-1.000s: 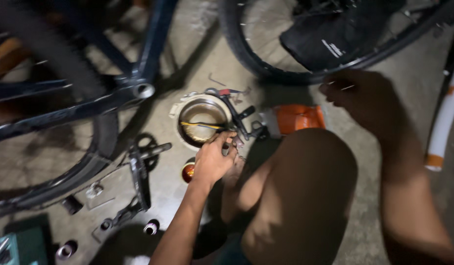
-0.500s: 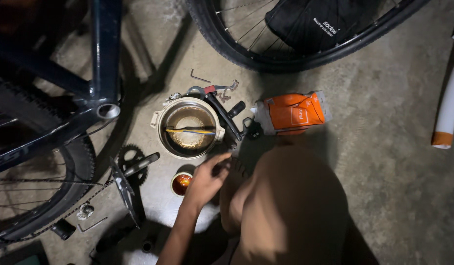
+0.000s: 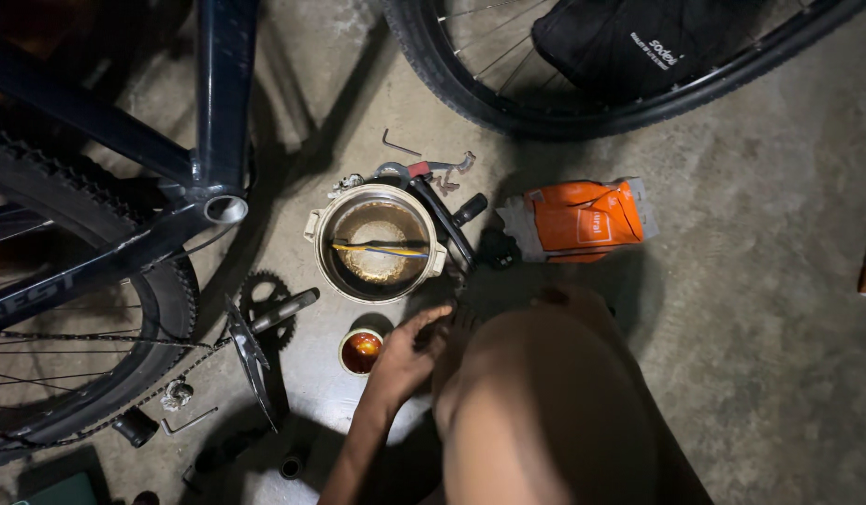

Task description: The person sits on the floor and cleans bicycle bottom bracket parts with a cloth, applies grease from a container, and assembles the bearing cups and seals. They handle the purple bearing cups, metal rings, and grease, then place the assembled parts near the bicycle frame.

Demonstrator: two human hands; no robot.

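Note:
My left hand (image 3: pixel 407 353) reaches in from the bottom, its fingers pointing up and right beside my bent knee (image 3: pixel 545 393). It hovers just below a round metal pot (image 3: pixel 313 227) of brownish liquid with a thin tool lying across it. A small tin (image 3: pixel 360 352) of orange-red liquid stands right next to the hand's left side. Shadow hides whether the fingers pinch anything. My right hand is out of view.
A dark bicycle frame (image 3: pixel 218 103) and a rear wheel (image 3: pixel 87 309) fill the left. A loose wheel (image 3: pixel 508 108) with a black bag (image 3: pixel 657 42) lies at the top. Also on the concrete floor: a crank with chainring (image 3: pixel 260 323), an orange packet (image 3: pixel 583 220), hex keys (image 3: pixel 398 145), black tools (image 3: pixel 447 220).
My right hand, seen at the upper right a second ago, has left the view. My left hand drew back from the pot's rim toward the small tin. The view shifted right and steadied.

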